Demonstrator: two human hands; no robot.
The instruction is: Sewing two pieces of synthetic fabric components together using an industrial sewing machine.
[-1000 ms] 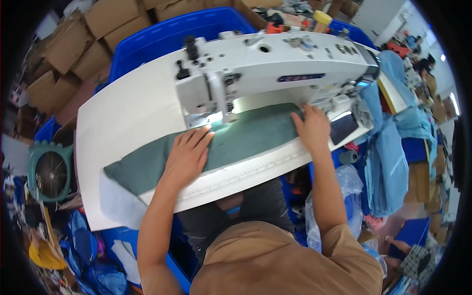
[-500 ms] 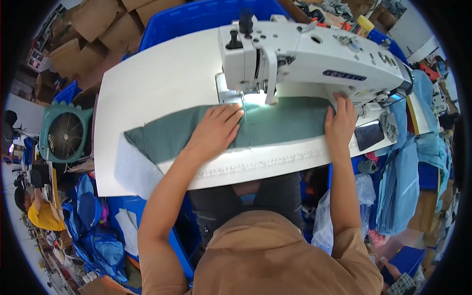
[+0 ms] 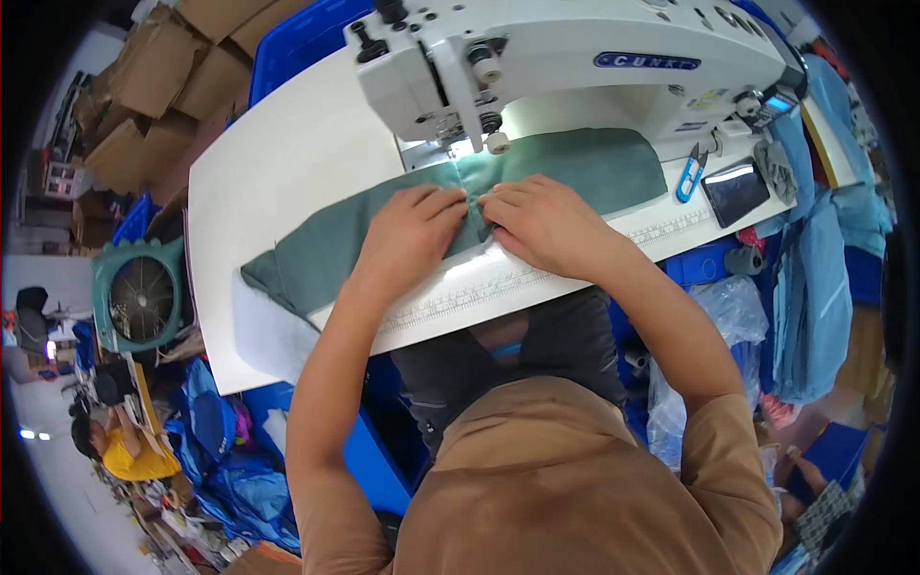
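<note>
A long dark green fabric piece (image 3: 599,168) lies across the white table of a sewing machine (image 3: 537,53), with a crosswise seam below the lit presser foot (image 3: 458,149). Just left of that seam, my left hand (image 3: 407,235) has its fingers curled and pressed together on the cloth. From the other side my right hand (image 3: 546,225) meets it, fingertips pinching the fabric at the seam. The two hands nearly touch, and the cloth puckers a little between them. White backing (image 3: 273,335) on the fabric's left end droops over the table's front edge.
Blue thread snips (image 3: 690,177) and a black phone (image 3: 736,192) lie at the table's right, beside a grey cloth (image 3: 774,171). A ruler scale (image 3: 508,285) runs along the front edge. Light blue garments (image 3: 813,321) hang at right; a green fan (image 3: 142,295) stands left.
My right hand has moved left from the fabric's right end to the seam, exposing the snips. My left hand stays near the seam. The whole view has shifted and tilted somewhat.
</note>
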